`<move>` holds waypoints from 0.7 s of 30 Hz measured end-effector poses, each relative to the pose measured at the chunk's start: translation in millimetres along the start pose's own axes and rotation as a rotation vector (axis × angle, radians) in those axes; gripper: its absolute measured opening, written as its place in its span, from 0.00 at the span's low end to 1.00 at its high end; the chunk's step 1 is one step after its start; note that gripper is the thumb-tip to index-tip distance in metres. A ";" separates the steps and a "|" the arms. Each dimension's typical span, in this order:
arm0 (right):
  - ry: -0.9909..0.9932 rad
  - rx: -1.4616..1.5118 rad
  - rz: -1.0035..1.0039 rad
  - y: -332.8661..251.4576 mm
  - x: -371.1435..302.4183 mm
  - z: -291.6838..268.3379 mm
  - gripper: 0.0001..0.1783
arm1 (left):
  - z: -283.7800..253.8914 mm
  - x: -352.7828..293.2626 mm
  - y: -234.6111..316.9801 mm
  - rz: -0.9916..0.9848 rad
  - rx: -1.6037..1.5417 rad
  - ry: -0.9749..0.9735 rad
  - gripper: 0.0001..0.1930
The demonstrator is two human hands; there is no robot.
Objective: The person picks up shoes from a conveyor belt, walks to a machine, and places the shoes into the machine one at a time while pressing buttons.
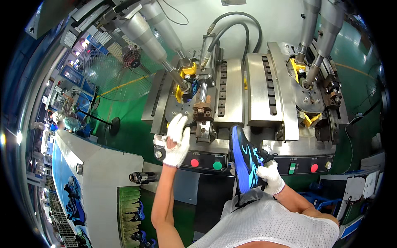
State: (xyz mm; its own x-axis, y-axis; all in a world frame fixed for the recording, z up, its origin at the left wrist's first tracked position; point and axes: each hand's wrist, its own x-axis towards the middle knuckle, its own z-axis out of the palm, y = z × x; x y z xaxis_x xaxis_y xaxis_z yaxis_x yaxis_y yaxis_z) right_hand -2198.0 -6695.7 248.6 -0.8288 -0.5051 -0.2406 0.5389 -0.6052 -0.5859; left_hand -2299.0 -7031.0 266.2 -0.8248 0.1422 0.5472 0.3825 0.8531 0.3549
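Note:
A black sports shoe (248,159) with a bright blue pattern and a blue-violet sole is held up in front of the machine. My right hand (271,177), in a white knitted glove, is closed on its laced side, with the sole turned to the left. My left hand (178,140), also gloved in white, is raised with fingers stretched out and holds nothing. It is over the front of the left press station (178,109). Between that station's yellow pads (188,70) something dark and blue shows in part, half hidden by the cylinders.
The right press station (306,97) has yellow pads under two slanted cylinders. Red and green buttons line the front control panel (186,160). More blue-black shoes (73,200) stand on the left, others beside a green bristled strip (129,215). A large fan (124,62) stands behind.

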 end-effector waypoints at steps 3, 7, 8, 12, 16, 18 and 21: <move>-0.028 0.035 -0.024 -10.6 3.4 12.4 0.48 | 29.2 29.8 -44.7 0.004 0.010 -0.091 0.19; 0.032 0.053 -0.019 -18.6 5.9 17.9 0.49 | 69.7 51.5 -91.8 -0.051 0.027 -0.167 0.21; 0.037 0.052 -0.031 -20.0 4.4 14.8 0.48 | 80.2 59.0 -95.7 -0.078 0.047 -0.188 0.21; 0.095 0.102 -0.025 -26.8 2.9 8.2 0.48 | 125.3 93.4 -119.4 -0.126 -0.075 -0.234 0.25; 0.188 0.074 -0.031 -30.2 6.3 3.9 0.48 | 168.9 117.3 -136.9 -0.265 0.052 -0.176 0.33; 0.224 0.059 -0.041 -30.5 8.2 0.4 0.48 | 196.5 120.7 -161.5 -0.289 0.100 -0.114 0.34; 0.266 0.041 -0.046 -28.1 7.6 -1.7 0.49 | 215.5 142.0 -172.0 -0.312 0.321 -0.192 0.34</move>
State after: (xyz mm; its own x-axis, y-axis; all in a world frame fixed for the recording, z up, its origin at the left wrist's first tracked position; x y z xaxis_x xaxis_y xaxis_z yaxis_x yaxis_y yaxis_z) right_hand -2219.7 -6681.5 261.9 -0.8598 -0.3007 -0.4126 0.5012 -0.6508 -0.5702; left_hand -2571.7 -7049.3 119.5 -0.9532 -0.0807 0.2912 -0.0182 0.9773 0.2111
